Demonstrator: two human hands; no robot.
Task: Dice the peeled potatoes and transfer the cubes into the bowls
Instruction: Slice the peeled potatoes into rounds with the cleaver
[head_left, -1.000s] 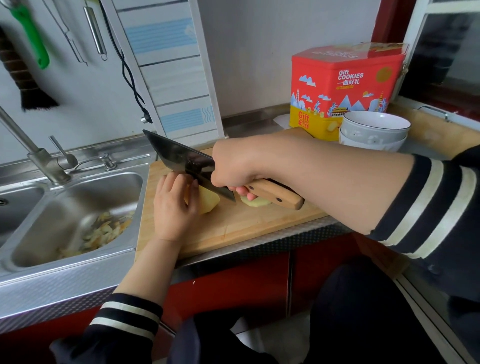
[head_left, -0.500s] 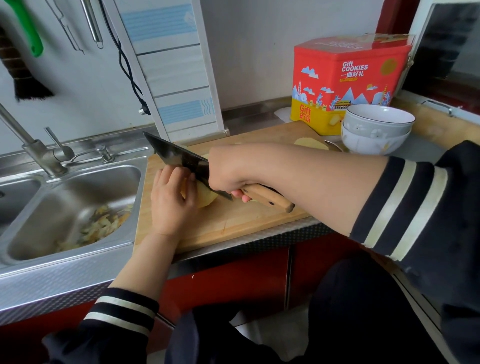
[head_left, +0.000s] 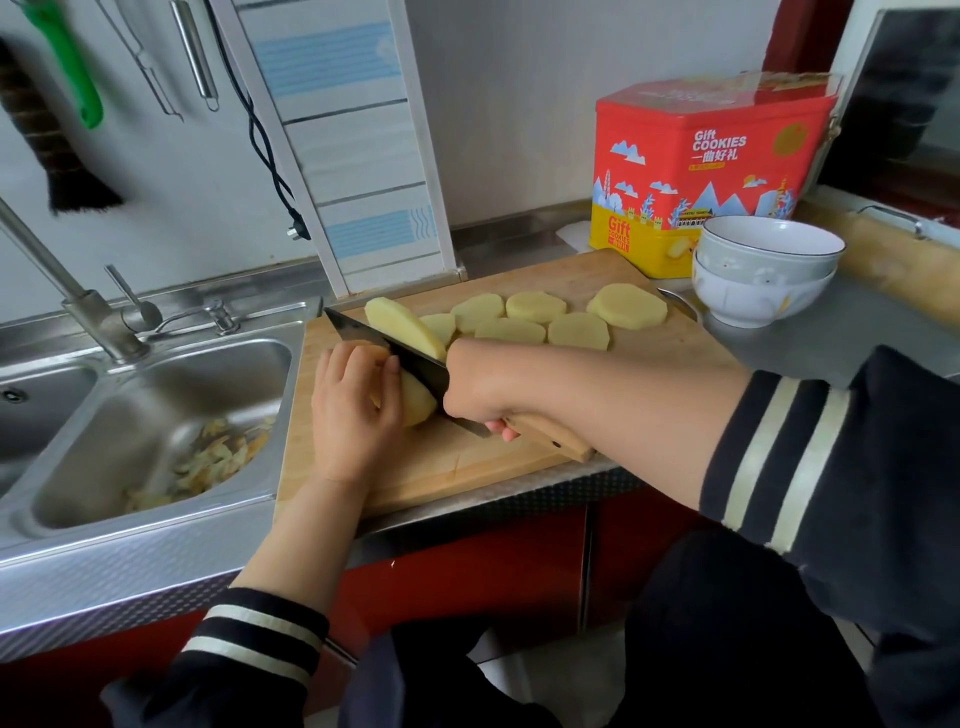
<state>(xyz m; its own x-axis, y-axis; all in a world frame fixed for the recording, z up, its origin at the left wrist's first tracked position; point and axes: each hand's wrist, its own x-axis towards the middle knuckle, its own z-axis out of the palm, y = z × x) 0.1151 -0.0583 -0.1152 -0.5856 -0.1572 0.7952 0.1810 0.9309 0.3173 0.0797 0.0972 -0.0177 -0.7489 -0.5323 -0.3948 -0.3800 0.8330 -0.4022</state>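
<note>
Peeled potato (head_left: 415, 402) on the wooden cutting board (head_left: 519, 457), toward its left edge, long axis running from near right to far left, mostly hidden under the palm. Left hand (head_left: 356, 410) clamped over it, fingers (head_left: 358, 364) curled down round the far end, knuckles beside the blade. Cleaver (head_left: 395, 356) tilted, tip toward the board's far left corner, edge bedded in the potato, a freshly cut slice (head_left: 402, 325) leaning upright against its far face. Right hand (head_left: 485, 384) wrapped tight round the wooden handle (head_left: 550, 441), fingers closed on it, fingertips peeping out beneath. Row of round slices (head_left: 535, 319) lying flat along the board's far edge, reaching to its far right corner. Two stacked bowls (head_left: 763, 270) on the desk (head_left: 852, 332) just beyond the board's right edge, before a red cookie tin (head_left: 711, 166). Peelings (head_left: 208, 462) in the sink (head_left: 156, 415) left of the board. Against half a second ago: blade deeper in the potato, the slices now in view as the camera has tipped up.
</note>
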